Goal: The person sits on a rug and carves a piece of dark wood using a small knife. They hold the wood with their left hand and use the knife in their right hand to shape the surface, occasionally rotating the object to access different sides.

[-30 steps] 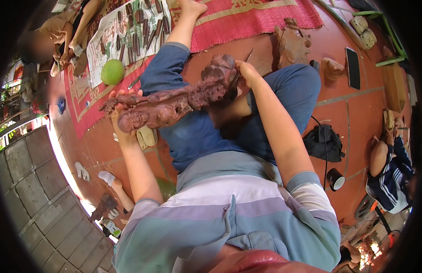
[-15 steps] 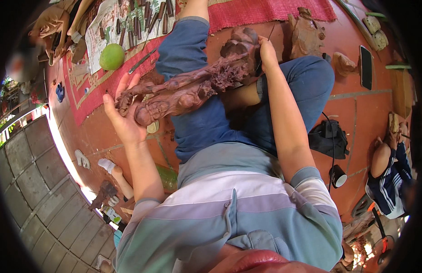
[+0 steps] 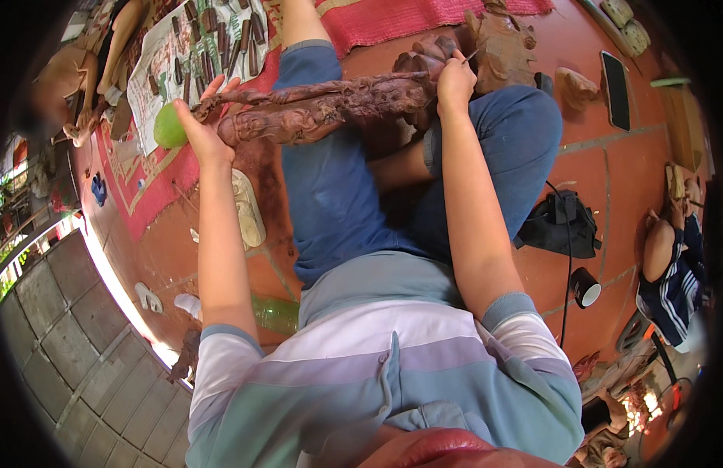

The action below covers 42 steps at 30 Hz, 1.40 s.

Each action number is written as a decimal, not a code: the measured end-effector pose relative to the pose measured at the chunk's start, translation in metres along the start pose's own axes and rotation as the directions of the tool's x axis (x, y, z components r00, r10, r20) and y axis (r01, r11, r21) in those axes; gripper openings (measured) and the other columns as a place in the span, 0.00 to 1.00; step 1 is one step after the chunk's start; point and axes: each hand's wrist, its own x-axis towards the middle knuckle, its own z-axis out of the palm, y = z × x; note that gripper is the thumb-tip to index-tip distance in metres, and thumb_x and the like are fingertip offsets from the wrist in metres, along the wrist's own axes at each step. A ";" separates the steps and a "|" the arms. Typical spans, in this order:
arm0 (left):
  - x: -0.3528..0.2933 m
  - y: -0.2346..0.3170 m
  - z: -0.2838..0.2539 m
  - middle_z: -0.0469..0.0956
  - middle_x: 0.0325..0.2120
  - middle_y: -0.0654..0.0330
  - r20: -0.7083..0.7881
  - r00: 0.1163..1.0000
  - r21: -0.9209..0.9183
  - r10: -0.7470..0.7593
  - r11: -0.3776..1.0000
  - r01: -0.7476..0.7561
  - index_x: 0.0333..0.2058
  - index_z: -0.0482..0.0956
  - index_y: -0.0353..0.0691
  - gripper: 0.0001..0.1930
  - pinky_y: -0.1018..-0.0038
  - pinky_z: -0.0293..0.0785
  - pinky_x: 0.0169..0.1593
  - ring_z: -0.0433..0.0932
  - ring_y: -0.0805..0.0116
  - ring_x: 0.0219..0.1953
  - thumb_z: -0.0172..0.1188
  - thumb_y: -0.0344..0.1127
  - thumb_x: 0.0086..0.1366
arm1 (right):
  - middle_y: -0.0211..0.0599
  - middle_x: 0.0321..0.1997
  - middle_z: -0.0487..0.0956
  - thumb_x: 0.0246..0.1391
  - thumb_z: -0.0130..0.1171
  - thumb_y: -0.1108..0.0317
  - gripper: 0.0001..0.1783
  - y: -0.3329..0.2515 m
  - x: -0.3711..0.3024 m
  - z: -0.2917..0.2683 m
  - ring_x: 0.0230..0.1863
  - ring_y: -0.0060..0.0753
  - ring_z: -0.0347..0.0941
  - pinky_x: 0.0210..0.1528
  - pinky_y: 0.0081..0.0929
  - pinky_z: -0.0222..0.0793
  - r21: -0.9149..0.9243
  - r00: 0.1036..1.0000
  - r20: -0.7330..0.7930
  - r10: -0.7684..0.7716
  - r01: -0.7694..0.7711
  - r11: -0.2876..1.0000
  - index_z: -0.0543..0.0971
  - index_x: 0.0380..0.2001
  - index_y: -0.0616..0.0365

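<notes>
A long reddish-brown wood carving (image 3: 299,117) with knotted, figure-like relief lies almost level above my outstretched leg. My left hand (image 3: 208,132) cups its left end, with the thumb on the near side and fingertips showing beyond. The other end, thick and rounded, is gripped by my right hand (image 3: 456,84). A thin dark pointed piece juts out by the right fingers; I cannot make out what it is. Past my left thumb sits a green round fruit (image 3: 170,126). Several dark-handled carving tools (image 3: 221,43) lie on a printed white cloth (image 3: 147,74).
A red mat (image 3: 361,30) spreads beyond my legs on the tiled floor. To the right are a rough wood block (image 3: 498,47), a phone (image 3: 615,90), a black bag (image 3: 560,226) and a cup (image 3: 585,287). A pale sandal (image 3: 247,209) lies near my left forearm. Other people sit at both sides.
Both arms have stretched farther out, the left more so. The carving has moved away from me and turned from slanted to nearly level. Both hands keep hold of it.
</notes>
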 end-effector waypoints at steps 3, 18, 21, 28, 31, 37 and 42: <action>0.018 -0.019 0.002 0.71 0.51 0.44 0.035 0.999 0.062 0.031 0.998 -0.033 0.55 0.66 0.32 0.46 0.60 0.65 0.58 0.69 0.50 0.54 0.22 0.71 0.62 | 0.54 0.47 0.73 0.58 0.37 0.59 0.23 -0.023 -0.013 -0.014 0.49 0.46 0.69 0.56 0.37 0.60 0.032 0.955 0.067 -0.288 0.287 0.958 0.74 0.50 0.59; -0.111 -0.094 0.011 0.70 0.31 0.63 -0.032 0.999 0.011 -0.027 1.000 0.027 0.38 0.68 0.41 0.05 0.80 0.67 0.29 0.70 0.75 0.26 0.52 0.33 0.66 | 0.27 0.21 0.74 0.60 0.52 0.64 0.09 -0.076 -0.116 -0.111 0.16 0.16 0.68 0.17 0.15 0.64 0.073 0.615 0.760 0.211 -0.403 0.912 0.75 0.33 0.59; -0.156 -0.074 0.040 0.77 0.33 0.61 0.295 0.856 0.318 -0.424 0.889 0.330 0.42 0.77 0.36 0.12 0.82 0.70 0.33 0.73 0.78 0.30 0.53 0.38 0.67 | 0.28 0.22 0.74 0.59 0.54 0.63 0.10 -0.067 -0.139 -0.087 0.17 0.17 0.70 0.18 0.16 0.66 0.065 0.521 0.842 0.140 -0.356 0.932 0.75 0.34 0.60; -0.164 -0.063 0.048 0.77 0.25 0.64 0.311 0.751 0.241 -0.582 0.813 0.530 0.38 0.79 0.35 0.10 0.81 0.67 0.27 0.71 0.80 0.24 0.59 0.36 0.62 | 0.37 0.27 0.74 0.55 0.54 0.73 0.15 -0.063 -0.131 -0.080 0.25 0.29 0.73 0.26 0.23 0.70 0.182 0.791 0.604 -0.093 -0.023 0.983 0.73 0.47 0.58; -0.166 -0.051 0.057 0.73 0.19 0.64 0.325 0.693 0.074 -0.644 0.748 0.660 0.32 0.77 0.32 0.08 0.79 0.65 0.21 0.69 0.79 0.19 0.58 0.33 0.62 | 0.39 0.37 0.69 0.36 0.56 0.86 0.28 -0.063 -0.118 -0.087 0.37 0.41 0.69 0.39 0.29 0.68 0.065 0.700 0.415 -0.581 0.614 0.786 0.77 0.45 0.56; -0.179 -0.042 0.092 0.74 0.20 0.61 0.496 0.679 0.091 -0.542 0.809 0.580 0.36 0.77 0.32 0.12 0.76 0.69 0.23 0.72 0.73 0.20 0.53 0.37 0.67 | 0.37 0.37 0.72 0.40 0.63 0.82 0.15 -0.051 -0.111 -0.069 0.38 0.31 0.71 0.39 0.22 0.69 0.222 0.653 0.410 -0.636 0.605 0.764 0.82 0.35 0.56; -0.152 -0.059 0.095 0.78 0.31 0.60 0.403 0.915 0.309 -0.029 0.945 -0.106 0.42 0.77 0.33 0.10 0.78 0.71 0.40 0.75 0.72 0.33 0.52 0.31 0.66 | 0.35 0.38 0.77 0.54 0.57 0.79 0.05 -0.053 -0.088 -0.046 0.37 0.24 0.77 0.42 0.19 0.76 0.644 0.915 0.359 -0.185 -0.100 0.758 0.78 0.36 0.65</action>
